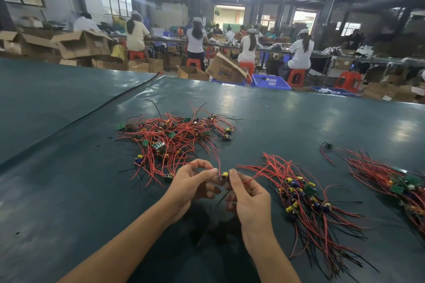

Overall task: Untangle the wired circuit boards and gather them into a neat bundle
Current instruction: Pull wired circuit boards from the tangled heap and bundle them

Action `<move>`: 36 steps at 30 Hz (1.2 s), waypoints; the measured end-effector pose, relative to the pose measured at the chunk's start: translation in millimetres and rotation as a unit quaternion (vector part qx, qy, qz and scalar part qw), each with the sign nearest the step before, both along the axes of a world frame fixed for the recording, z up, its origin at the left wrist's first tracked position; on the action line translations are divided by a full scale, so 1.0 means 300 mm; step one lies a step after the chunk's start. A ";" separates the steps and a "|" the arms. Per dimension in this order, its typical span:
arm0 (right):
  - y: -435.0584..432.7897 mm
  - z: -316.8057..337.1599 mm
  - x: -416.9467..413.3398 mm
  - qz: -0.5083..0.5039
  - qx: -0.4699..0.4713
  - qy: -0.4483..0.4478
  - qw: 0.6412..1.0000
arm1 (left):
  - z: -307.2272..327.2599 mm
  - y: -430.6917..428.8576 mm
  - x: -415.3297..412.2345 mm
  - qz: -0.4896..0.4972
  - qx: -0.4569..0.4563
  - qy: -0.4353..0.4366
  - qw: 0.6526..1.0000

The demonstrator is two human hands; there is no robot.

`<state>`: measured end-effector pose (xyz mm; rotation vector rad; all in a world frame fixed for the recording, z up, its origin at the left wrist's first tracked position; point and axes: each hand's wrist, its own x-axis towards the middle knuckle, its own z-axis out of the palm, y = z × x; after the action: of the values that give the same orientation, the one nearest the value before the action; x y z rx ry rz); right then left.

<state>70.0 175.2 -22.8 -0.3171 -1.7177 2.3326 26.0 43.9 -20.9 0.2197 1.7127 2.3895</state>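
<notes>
A tangled pile of small circuit boards with red and black wires (174, 140) lies on the dark green table ahead of me. Just below it, my left hand (193, 184) and my right hand (243, 195) together pinch one small board with a yellow capacitor (224, 176). Its red wire runs up toward the pile and a black wire hangs below between my hands. To the right lies a sorted bundle of boards (303, 197) with wires fanned out. A second bundle (395, 181) sits at the far right edge.
The dark green table (69, 179) has a raised seam running diagonally at left. One loose board with wires (326, 146) lies between the bundles. Beyond the table's far edge are cardboard boxes, blue crates (270, 81), red stools and seated workers.
</notes>
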 end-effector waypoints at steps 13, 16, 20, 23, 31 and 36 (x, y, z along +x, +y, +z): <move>0.029 0.027 -0.002 0.043 -0.041 -0.031 0.998 | -0.017 0.044 0.015 0.035 0.062 -0.063 0.995; 0.046 0.036 0.002 0.084 -0.072 -0.039 0.993 | -0.013 0.051 0.012 0.007 0.142 -0.136 0.980; 0.063 0.046 0.008 0.119 -0.119 -0.032 0.985 | -0.003 0.038 0.012 -0.045 0.165 -0.186 0.967; 0.070 0.049 0.011 0.143 -0.189 -0.026 0.971 | 0.000 0.038 0.013 -0.037 0.176 -0.191 0.965; 0.039 0.034 0.008 0.066 -0.110 -0.013 0.992 | -0.007 0.056 0.021 -0.050 0.166 -0.163 0.971; 0.007 0.005 -0.001 -0.038 -0.025 -0.064 0.997 | -0.023 0.071 0.028 -0.028 0.128 -0.093 0.987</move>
<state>69.9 177.4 -21.2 -0.5423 -1.6739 2.3500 34.4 65.1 -27.7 0.0765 1.3036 2.4946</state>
